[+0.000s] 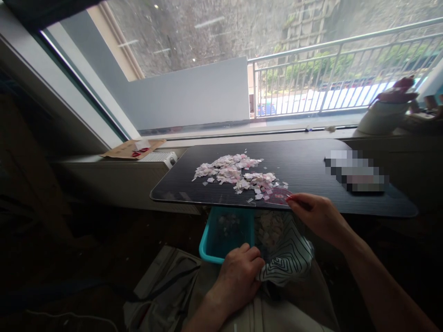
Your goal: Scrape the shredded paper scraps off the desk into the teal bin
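Touching paper scraps (231, 174), a clear sheet (277, 197) is pinched by the right hand (314, 210); the bag (patterned) (290, 263) is gripped by the left hand (242, 266) — presumably for openness.

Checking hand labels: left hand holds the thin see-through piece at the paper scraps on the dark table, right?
Wrong side: the head view shows the right hand holding the thin see-through piece at the paper scraps on the dark table. The rest stands.

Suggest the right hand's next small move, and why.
Perhaps draw the translucent pink sheet toward the near edge of the table: the right hand pinches it by the paper scraps, and the line-patterned bag, gripped by the left hand, opens below.
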{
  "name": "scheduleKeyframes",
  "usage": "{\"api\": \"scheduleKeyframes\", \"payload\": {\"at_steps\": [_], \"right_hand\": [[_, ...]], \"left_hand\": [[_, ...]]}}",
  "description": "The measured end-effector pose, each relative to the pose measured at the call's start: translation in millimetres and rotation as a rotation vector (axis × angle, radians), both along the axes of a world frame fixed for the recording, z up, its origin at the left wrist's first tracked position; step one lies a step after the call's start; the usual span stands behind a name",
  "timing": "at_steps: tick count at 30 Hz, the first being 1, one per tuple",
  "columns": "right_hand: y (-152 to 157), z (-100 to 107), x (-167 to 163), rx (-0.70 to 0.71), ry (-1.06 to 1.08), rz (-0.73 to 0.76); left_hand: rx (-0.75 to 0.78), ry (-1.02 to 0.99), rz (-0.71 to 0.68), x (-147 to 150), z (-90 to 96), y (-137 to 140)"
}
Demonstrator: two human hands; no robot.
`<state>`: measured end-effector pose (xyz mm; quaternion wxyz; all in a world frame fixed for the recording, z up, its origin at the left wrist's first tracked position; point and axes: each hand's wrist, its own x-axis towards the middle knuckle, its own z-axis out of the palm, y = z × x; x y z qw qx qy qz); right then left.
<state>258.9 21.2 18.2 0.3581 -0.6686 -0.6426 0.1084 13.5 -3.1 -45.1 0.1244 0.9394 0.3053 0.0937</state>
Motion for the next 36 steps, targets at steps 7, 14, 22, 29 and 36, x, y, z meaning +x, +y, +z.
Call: {"api": "scheduleKeyframes", "payload": {"at_steps": [7, 14, 22, 29, 36], "right_hand": [[-2, 0, -1, 0.05, 0.06, -0.01], [5, -4, 3, 0.062, -0.022, -0.059], [0, 1, 7, 0.025, -0.07, -0.083], [-12, 5, 11, -0.016, -0.036, -0.049], [-15, 7, 4, 0.002, -0.034, -0.04]], "left_hand": [[-0.01, 0.032, 0.012, 1, 2.0, 1], [0.003, 0.02, -0.001, 0, 1.7, 0], [0.009, -0.001, -0.004, 0, 2.5, 0], [-0.008, -0.001, 0.0, 0, 3.7, 0], [-0.005, 0.017, 0.018, 2, 2.8, 0]]}}
